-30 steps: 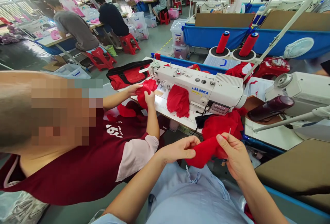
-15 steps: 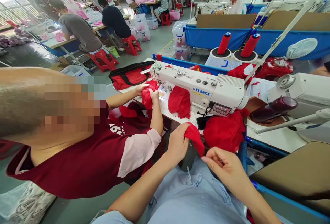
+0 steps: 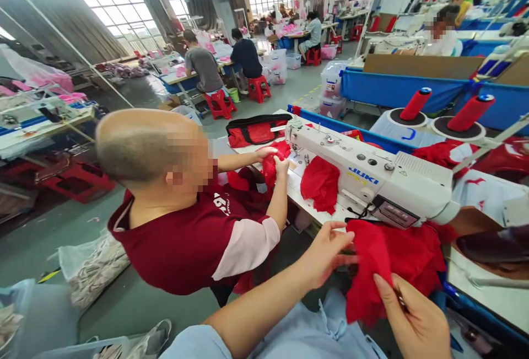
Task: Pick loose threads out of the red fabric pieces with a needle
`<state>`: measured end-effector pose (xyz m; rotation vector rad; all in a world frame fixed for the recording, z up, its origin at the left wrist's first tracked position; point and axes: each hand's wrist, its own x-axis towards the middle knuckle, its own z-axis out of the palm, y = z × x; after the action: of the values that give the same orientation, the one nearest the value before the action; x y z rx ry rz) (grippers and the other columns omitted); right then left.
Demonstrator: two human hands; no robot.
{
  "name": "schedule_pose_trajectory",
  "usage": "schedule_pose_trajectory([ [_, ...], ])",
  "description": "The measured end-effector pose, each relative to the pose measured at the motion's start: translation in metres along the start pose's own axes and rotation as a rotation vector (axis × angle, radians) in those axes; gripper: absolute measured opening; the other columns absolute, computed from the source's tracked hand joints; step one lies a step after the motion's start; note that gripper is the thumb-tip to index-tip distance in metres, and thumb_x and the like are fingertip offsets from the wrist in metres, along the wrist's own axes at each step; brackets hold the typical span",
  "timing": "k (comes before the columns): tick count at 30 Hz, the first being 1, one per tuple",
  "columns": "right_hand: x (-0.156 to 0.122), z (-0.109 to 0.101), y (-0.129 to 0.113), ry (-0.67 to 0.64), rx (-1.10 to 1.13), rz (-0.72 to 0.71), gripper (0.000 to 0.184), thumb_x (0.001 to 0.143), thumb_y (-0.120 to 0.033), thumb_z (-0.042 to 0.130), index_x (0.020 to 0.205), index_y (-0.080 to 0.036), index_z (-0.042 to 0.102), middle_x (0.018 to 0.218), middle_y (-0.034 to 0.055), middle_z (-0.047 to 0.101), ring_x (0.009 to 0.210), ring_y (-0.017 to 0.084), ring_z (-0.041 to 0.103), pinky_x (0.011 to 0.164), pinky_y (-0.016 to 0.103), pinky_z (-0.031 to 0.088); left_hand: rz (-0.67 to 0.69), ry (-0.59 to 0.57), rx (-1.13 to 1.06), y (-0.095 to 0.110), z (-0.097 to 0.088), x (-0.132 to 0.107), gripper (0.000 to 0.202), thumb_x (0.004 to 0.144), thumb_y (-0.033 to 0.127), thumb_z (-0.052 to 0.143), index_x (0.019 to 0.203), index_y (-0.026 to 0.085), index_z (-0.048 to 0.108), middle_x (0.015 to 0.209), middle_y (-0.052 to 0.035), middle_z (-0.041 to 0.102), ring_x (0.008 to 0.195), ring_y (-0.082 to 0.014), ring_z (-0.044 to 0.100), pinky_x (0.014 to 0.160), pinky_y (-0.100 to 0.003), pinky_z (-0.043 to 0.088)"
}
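My left hand (image 3: pixel 326 251) pinches the upper left edge of a red fabric piece (image 3: pixel 367 276) that hangs over my lap. My right hand (image 3: pixel 413 320) grips the same piece lower down on its right side, fingers closed, with a thin metal tool against the palm. Behind it a heap of red cloth (image 3: pixel 413 254) lies on the table edge under the white JUKI sewing machine (image 3: pixel 372 174). A person in a dark red shirt (image 3: pixel 194 232) sits to my left, both hands feeding red cloth (image 3: pixel 270 163) at the machine's needle end.
Another red piece (image 3: pixel 320 182) drapes over the machine bed. A red and black bag (image 3: pixel 256 130) lies at the table's far end. Two red thread cones (image 3: pixel 415 104) stand behind the machine. Other workers sit on red stools (image 3: pixel 219 102) across the aisle. A white sack (image 3: pixel 95 268) lies on the floor.
My view has lifted and swung right. Both hands moved right towards the cloth heap, and the red piece between them has opened out and hangs longer.
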<state>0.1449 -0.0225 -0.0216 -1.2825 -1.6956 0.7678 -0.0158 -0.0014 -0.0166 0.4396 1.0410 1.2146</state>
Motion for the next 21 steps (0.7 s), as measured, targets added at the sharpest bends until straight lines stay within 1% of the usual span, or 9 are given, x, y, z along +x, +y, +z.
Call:
schedule_pose_trajectory([
  [1, -0.001, 0.001, -0.002, 0.005, -0.008, 0.057, 0.042, 0.084, -0.051, 0.061, 0.054, -0.021, 0.058, 0.051, -0.0004, 0.052, 0.046, 0.012, 0.045, 0.048, 0.022, 0.040, 0.078, 0.071, 0.083, -0.003, -0.001, -0.003, 0.046, 0.063, 0.044, 0.080, 0.094, 0.019, 0.057, 0.088, -0.0003, 0.056, 0.077, -0.0119, 0.054, 0.070, -0.025, 0.043],
  [2, -0.003, 0.002, -0.004, 0.008, -0.008, 0.099, 0.047, 0.083, -0.055, 0.061, 0.051, -0.021, 0.054, 0.049, -0.0010, 0.048, 0.046, 0.011, 0.042, 0.048, 0.022, 0.038, 0.129, 0.077, 0.184, -0.007, -0.002, -0.007, 0.043, 0.065, 0.048, 0.078, 0.089, 0.018, 0.057, 0.086, 0.0001, 0.055, 0.077, -0.0115, 0.052, 0.069, -0.024, 0.041],
  [5, -0.005, 0.009, -0.011, -0.022, 0.085, 0.148, 0.050, 0.081, -0.062, 0.060, 0.054, -0.020, 0.059, 0.053, 0.0001, 0.051, 0.052, 0.013, 0.046, 0.055, 0.022, 0.042, 0.000, -0.176, 0.350, -0.013, -0.006, -0.017, 0.053, 0.070, 0.068, 0.064, 0.070, 0.016, 0.054, 0.066, 0.0037, 0.049, 0.062, -0.0091, 0.042, 0.059, -0.024, 0.033],
  [7, -0.007, 0.014, -0.013, -0.067, 0.172, 0.195, 0.047, 0.081, -0.062, 0.059, 0.062, -0.020, 0.065, 0.062, 0.0021, 0.059, 0.059, 0.016, 0.053, 0.063, 0.023, 0.046, -0.090, -0.245, 0.310, -0.013, -0.007, -0.022, 0.059, 0.062, 0.074, 0.065, 0.065, 0.016, 0.051, 0.058, 0.0066, 0.043, 0.054, -0.0070, 0.035, 0.053, -0.024, 0.027],
  [10, -0.010, 0.016, -0.011, -0.122, 0.232, 0.277, 0.046, 0.081, -0.062, 0.060, 0.063, -0.020, 0.066, 0.063, 0.0022, 0.060, 0.061, 0.017, 0.053, 0.062, 0.024, 0.047, -0.088, -0.175, 0.225, -0.011, -0.007, -0.024, 0.060, 0.052, 0.071, 0.074, 0.064, 0.016, 0.051, 0.056, 0.0076, 0.045, 0.051, -0.0054, 0.033, 0.051, -0.023, 0.023],
  [13, -0.009, 0.010, -0.004, -0.118, 0.275, 0.368, 0.048, 0.076, -0.062, 0.065, 0.056, -0.019, 0.061, 0.055, 0.0010, 0.055, 0.053, 0.015, 0.050, 0.051, 0.023, 0.045, -0.065, -0.133, 0.170, -0.012, -0.010, -0.023, 0.056, 0.055, 0.064, 0.078, 0.061, 0.014, 0.055, 0.054, 0.0069, 0.048, 0.049, -0.0047, 0.034, 0.049, -0.022, 0.021],
  [15, -0.005, 0.005, 0.002, -0.060, 0.375, 0.467, 0.046, 0.070, -0.062, 0.072, 0.058, -0.019, 0.062, 0.052, 0.0004, 0.055, 0.046, 0.014, 0.048, 0.042, 0.024, 0.042, -0.050, -0.058, 0.023, -0.015, -0.015, -0.019, 0.050, 0.057, 0.056, 0.082, 0.061, 0.012, 0.057, 0.055, 0.0065, 0.051, 0.051, -0.0046, 0.037, 0.050, -0.021, 0.022],
  [18, 0.001, -0.002, 0.007, 0.095, 0.559, 0.594, 0.043, 0.062, -0.062, 0.077, 0.066, -0.021, 0.067, 0.048, -0.0003, 0.059, 0.034, 0.013, 0.043, 0.035, 0.026, 0.040, -0.083, 0.009, -0.207, -0.018, -0.022, -0.011, 0.042, 0.060, 0.047, 0.084, 0.068, 0.013, 0.061, 0.059, 0.0048, 0.058, 0.055, -0.0069, 0.047, 0.055, -0.019, 0.032],
  [21, 0.005, -0.007, 0.013, 0.127, 0.568, 0.593, 0.041, 0.069, -0.064, 0.071, 0.076, -0.024, 0.071, 0.053, 0.0027, 0.065, 0.037, 0.019, 0.054, 0.040, 0.034, 0.049, -0.204, -0.051, -0.281, -0.019, -0.028, -0.006, 0.040, 0.067, 0.050, 0.078, 0.079, 0.014, 0.066, 0.065, -0.0007, 0.065, 0.062, -0.0134, 0.060, 0.066, -0.025, 0.044],
])
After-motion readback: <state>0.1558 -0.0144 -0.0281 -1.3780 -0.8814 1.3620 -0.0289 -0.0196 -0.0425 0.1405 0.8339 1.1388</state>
